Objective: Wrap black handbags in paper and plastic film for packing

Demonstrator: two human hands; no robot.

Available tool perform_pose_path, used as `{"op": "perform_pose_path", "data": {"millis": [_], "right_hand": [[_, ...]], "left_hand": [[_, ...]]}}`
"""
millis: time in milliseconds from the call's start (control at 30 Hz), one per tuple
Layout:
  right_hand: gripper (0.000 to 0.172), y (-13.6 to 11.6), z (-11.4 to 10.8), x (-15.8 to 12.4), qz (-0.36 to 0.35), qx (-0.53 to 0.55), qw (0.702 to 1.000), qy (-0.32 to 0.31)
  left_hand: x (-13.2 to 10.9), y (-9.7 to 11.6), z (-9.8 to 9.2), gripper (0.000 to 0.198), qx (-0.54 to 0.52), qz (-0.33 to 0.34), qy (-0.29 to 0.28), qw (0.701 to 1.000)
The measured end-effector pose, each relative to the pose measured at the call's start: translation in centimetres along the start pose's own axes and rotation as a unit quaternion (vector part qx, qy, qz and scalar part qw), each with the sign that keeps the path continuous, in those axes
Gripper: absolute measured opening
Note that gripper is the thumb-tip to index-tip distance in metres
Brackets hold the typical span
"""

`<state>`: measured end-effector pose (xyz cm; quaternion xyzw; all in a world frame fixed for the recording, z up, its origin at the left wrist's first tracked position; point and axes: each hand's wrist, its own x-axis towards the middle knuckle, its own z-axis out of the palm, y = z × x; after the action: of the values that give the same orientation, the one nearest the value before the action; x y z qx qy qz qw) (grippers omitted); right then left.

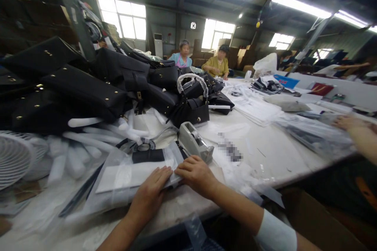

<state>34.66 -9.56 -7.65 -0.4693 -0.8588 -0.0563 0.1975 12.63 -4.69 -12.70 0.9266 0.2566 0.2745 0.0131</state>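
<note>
A black handbag (147, 156) lies in front of me, partly wrapped in clear plastic film (118, 196) with a white sheet (132, 175) across it. My left hand (151, 192) rests on this wrapping with its fingers stretched out flat. Close beside it, my right hand (196, 176) has bent fingers closed over the edge of the film; the fingertips are partly hidden. Just behind my right hand stands a grey tape dispenser (194, 141). A dark ring-shaped roll (144, 145) lies behind the wrapped bag.
Black handbags (88, 90) are heaped at the left and back. White foam tubes (85, 141) and a white fan (16, 160) stand at the left. White sheets (253, 106) are stacked farther right. A co-worker's hand (347, 122) touches plastic-covered pieces at the right; other people sit beyond the table.
</note>
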Motion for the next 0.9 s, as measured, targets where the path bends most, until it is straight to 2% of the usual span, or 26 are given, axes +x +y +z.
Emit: {"op": "perform_pose_path", "data": {"millis": [167, 233, 300, 400, 600, 733, 900], "right_hand": [[0.014, 0.7, 0.1, 0.6, -0.075, -0.067, 0.995, 0.018], [0.008, 0.7, 0.2, 0.8, -0.088, -0.093, 0.991, 0.023], [0.01, 0.7, 0.5, 0.8, -0.093, -0.105, 0.99, 0.028], [0.015, 0.5, 1.4, 0.4, -0.083, -0.098, 0.991, 0.036], [0.015, 0.2, 1.9, -0.5, -0.038, -0.054, 0.996, 0.061], [0.018, 0.2, 1.7, -1.2, -0.045, -0.031, 0.995, 0.087], [0.016, 0.0, 2.7, -1.0, -0.024, -0.049, 0.997, 0.06]], "left_hand": [[0.7, 0.7, -1.4, 0.049, 0.0, -0.037, -0.01, 0.999], [1.0, 0.7, -1.6, 0.049, 0.014, -0.044, -0.002, 0.999], [1.2, 0.4, -1.3, 0.042, 0.03, -0.029, 0.009, 0.999], [1.1, -0.1, -0.4, 0.034, 0.041, 0.009, 0.022, 0.999], [0.4, -0.3, 0.9, 0.037, 0.066, 0.059, 0.049, 0.995], [0.2, -0.1, 1.1, 0.035, 0.078, 0.071, 0.062, 0.992], [0.1, 0.4, 1.0, 0.035, 0.091, 0.063, 0.057, 0.992]]}}
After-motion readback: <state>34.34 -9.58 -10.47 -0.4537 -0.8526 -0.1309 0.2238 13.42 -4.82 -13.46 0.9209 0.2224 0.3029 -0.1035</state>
